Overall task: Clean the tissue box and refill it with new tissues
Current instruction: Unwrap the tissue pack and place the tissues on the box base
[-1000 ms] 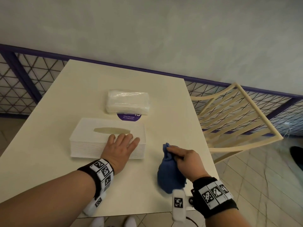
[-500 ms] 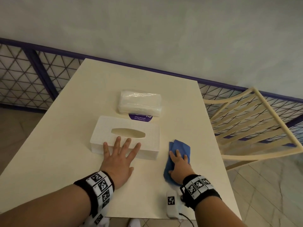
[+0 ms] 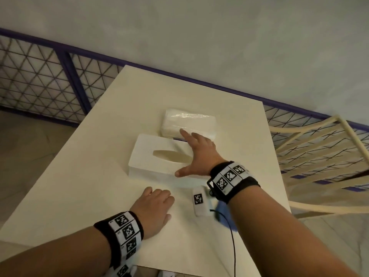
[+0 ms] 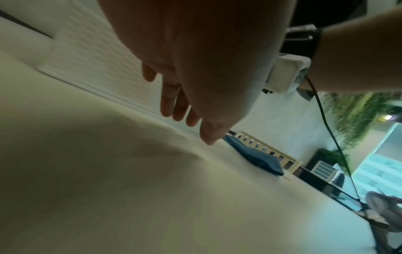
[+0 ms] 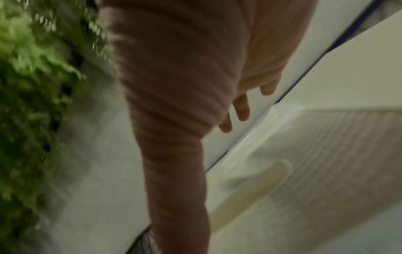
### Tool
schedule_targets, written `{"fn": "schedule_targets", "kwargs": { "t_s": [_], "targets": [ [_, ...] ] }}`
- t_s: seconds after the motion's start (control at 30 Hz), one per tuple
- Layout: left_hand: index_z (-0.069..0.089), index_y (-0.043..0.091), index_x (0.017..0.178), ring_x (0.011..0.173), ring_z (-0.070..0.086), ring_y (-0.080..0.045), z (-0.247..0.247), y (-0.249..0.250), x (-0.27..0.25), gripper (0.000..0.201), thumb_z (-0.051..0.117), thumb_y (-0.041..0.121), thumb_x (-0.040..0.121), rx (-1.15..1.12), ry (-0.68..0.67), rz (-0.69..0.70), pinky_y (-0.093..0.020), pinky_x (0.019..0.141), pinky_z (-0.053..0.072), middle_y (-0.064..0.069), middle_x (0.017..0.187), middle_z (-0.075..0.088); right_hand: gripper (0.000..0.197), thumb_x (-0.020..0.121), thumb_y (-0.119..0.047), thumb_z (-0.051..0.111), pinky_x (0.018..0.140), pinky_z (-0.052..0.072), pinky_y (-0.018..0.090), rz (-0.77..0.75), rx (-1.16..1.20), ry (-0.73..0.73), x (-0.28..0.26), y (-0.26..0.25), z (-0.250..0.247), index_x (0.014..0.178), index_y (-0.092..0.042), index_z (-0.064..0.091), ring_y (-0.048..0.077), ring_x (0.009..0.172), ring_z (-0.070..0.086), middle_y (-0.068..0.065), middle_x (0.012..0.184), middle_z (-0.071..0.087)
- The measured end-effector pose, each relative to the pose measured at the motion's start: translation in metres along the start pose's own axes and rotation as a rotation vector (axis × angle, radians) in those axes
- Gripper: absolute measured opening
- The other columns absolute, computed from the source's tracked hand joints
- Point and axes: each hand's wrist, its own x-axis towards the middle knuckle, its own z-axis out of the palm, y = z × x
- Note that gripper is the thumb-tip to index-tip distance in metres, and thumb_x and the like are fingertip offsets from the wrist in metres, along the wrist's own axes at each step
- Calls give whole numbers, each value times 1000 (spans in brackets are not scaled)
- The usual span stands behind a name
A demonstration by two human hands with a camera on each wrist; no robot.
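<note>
The white tissue box (image 3: 151, 162) with an oval slot (image 3: 171, 156) lies in the middle of the cream table (image 3: 95, 176). Just behind it is a plastic-wrapped tissue pack (image 3: 188, 124). My right hand (image 3: 194, 154) is spread over the box's right end, its fingers (image 5: 241, 110) straight and its index tip reaching the pack's near edge. It holds nothing. My left hand (image 3: 156, 204) rests on the table in front of the box, fingers (image 4: 174, 106) straight and empty. The blue cloth (image 4: 256, 158) lies on the table, mostly hidden under my right forearm in the head view.
A cream slatted chair (image 3: 319, 156) stands off the table's right side. A purple-framed lattice railing (image 3: 40, 86) runs along the wall behind and to the left. A black cable (image 3: 232, 240) hangs from my right wrist camera over the near table edge.
My right hand has let go of the blue cloth and reached forward over the box toward the pack. My left hand has drawn back off the box onto the table.
</note>
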Motion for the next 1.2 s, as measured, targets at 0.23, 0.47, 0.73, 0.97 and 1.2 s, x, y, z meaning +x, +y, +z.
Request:
{"fn": "schedule_targets", "kwargs": {
  "t_s": [0.23,0.47,0.73,0.97,1.2],
  "targets": [
    [35,15,136,142,19,-23,2,-10,9,50,37,43,95,-13,-44,-130,-43,110,15,-9,156,19,146,41,-62,84,111,-6,67,1,-349,-265,41,-11,22,140,-50,-22,34,147,-11,9,160,-3],
    [39,14,132,130,34,-23,1,-12,18,44,37,37,96,-21,26,-146,-40,104,23,-5,143,39,144,44,-49,87,111,3,69,-24,-409,-223,40,-12,33,137,-53,-23,36,146,1,12,156,4],
    [42,13,128,123,39,-22,-2,-15,24,38,39,24,92,-16,23,-136,-35,101,24,-3,133,43,142,44,-45,85,110,10,69,-21,-357,-206,39,-13,27,138,-54,-21,37,142,12,12,150,18],
    [45,13,123,115,42,-21,-4,-15,25,35,40,25,91,-34,23,-151,-34,99,24,-2,124,46,137,47,-44,84,112,12,64,19,-266,-272,41,-8,13,138,-56,-18,37,142,17,9,154,18],
    [44,15,127,120,41,-18,-2,-20,19,40,43,29,90,-65,2,-132,-34,99,26,1,131,42,139,46,-44,84,112,13,65,9,-277,-254,40,-7,17,140,-53,-18,36,141,17,7,151,21]
  ]
}}
